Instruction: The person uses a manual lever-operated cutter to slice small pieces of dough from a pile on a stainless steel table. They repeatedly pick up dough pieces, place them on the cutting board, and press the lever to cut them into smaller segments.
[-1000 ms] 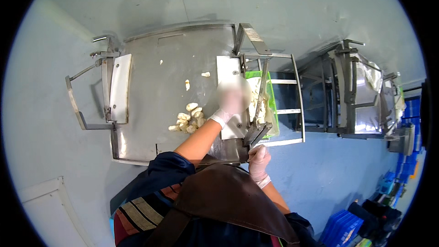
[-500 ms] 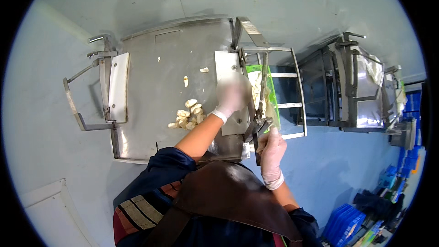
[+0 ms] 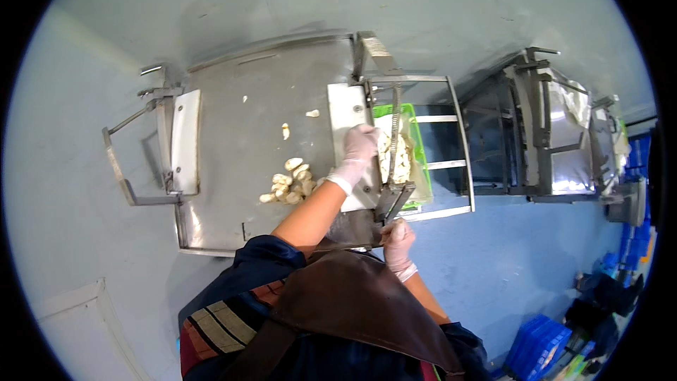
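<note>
My left hand (image 3: 360,144), in a thin pale glove, is closed over the white cutting board (image 3: 341,107) at the table's right side, fingers toward the board's right edge. What it holds, if anything, is hidden. My right hand (image 3: 398,241), gloved too, is shut round the near end of the metal lever of a spring-fitted cutter (image 3: 396,199) along that edge. Left of my left wrist lies a heap of cream-white rounded pieces (image 3: 282,188). Right of the cutter, a lined green basket (image 3: 421,147) holds many pale cut bits (image 3: 400,159).
A second cutter (image 3: 169,134) with a white board (image 3: 185,141) stands at the steel table's left end. A few scraps (image 3: 285,131) lie on the table (image 3: 233,120). The basket rests on a barred metal frame (image 3: 460,142). More metal equipment (image 3: 557,127) and blue crates (image 3: 539,342) are farther right.
My right hand has moved left and toward me with the lever. The basket's contents show more now. My left hand stays by the board's right edge.
</note>
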The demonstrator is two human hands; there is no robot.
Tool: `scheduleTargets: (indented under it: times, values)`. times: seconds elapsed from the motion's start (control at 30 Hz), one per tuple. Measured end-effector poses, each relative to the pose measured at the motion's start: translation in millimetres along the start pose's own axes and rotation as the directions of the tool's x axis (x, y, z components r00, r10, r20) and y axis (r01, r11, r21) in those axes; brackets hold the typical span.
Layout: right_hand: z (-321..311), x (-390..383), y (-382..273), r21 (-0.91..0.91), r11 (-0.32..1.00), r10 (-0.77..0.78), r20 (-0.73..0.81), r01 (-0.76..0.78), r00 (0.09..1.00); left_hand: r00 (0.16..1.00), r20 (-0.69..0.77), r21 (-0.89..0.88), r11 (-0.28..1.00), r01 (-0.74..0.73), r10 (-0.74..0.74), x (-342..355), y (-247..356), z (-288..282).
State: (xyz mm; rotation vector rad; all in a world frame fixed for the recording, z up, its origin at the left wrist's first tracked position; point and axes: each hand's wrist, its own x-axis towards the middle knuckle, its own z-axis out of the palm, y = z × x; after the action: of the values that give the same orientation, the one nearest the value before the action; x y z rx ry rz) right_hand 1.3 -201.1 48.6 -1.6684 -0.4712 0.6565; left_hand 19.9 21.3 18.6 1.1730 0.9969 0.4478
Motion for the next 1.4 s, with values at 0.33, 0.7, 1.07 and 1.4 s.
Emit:
scheduleTargets:
  times: [0.33,0.7,1.07,1.4]
  values:
    - [0,-1,-6,-0.011,1.0,0.012,0.006,-0.012,1.0,1.0,-0.022,0.961,0.275,0.017,0.013,-24,33,-158]
    - [-1,1,0,0.041,0.998,0.044,0.018,-0.045,0.999,0.957,-0.144,0.457,0.875,-0.16,0.25,-10,3,-97]
    - [1,-1,-1,0.025,0.999,-0.023,-0.001,0.023,1.0,0.949,-0.242,0.198,0.967,-0.158,0.204,0,-35,-12]
    - [10,6,-72,0.013,0.994,0.107,-0.051,-0.107,0.993,0.901,-0.299,0.34,0.917,-0.206,0.314,-18,-24,-4]
